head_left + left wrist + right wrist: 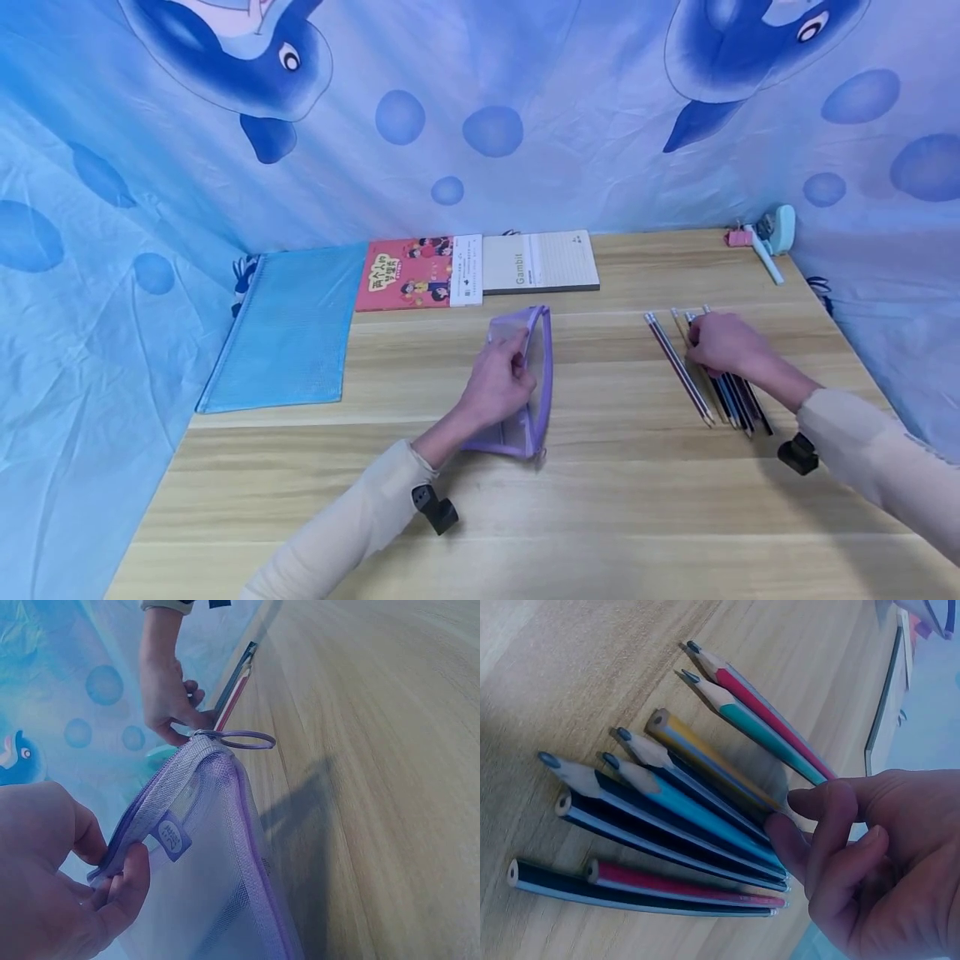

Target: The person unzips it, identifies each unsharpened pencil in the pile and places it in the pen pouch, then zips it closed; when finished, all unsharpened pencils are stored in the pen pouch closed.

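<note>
A blue folder lies left of the left fingers, a red book and a notepad beyond them; past the right fingers I see a mint-green object. The left hand pinches one edge of a mesh pouch, sheer and purple-trimmed (a ring hangs from its corner). The right hand has its fingers narrowed around a yellow pencil, blunt-ended, on the wooden surface; two sharpened pencils lie just left of them, darker pencils crowding close right.
</note>
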A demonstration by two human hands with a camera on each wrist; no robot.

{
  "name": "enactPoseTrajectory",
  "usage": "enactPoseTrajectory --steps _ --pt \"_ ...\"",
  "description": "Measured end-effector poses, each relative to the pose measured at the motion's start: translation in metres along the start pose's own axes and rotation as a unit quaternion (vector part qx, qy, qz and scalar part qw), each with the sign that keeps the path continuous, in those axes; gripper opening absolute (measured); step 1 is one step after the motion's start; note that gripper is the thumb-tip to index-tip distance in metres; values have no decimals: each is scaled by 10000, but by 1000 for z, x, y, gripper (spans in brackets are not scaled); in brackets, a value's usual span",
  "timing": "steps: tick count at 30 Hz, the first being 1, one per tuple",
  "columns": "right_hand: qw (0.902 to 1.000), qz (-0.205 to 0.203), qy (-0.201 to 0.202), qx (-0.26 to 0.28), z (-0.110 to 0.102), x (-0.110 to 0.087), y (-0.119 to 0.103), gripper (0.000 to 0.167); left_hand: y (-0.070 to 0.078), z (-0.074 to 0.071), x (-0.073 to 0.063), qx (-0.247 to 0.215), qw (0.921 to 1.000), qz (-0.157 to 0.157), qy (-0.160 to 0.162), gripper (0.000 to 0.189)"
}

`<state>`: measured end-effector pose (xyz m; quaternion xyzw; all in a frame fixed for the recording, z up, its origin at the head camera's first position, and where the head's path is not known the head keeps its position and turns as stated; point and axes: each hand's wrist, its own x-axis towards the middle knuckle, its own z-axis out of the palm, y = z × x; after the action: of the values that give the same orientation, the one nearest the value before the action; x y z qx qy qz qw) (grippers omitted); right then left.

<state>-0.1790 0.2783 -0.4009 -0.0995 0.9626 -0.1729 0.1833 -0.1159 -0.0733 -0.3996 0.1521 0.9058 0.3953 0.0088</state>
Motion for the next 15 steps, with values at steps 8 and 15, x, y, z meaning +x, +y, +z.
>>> enactPoseTrajectory --steps 8,15 --pt "9999 166 27 -11 1 -1 -6 9 1 0 -1 -31 10000 51 29 71" --pt "9997 166 133 147 -1 -2 -3 21 1 1 -2 19 10000 -21 18 71"
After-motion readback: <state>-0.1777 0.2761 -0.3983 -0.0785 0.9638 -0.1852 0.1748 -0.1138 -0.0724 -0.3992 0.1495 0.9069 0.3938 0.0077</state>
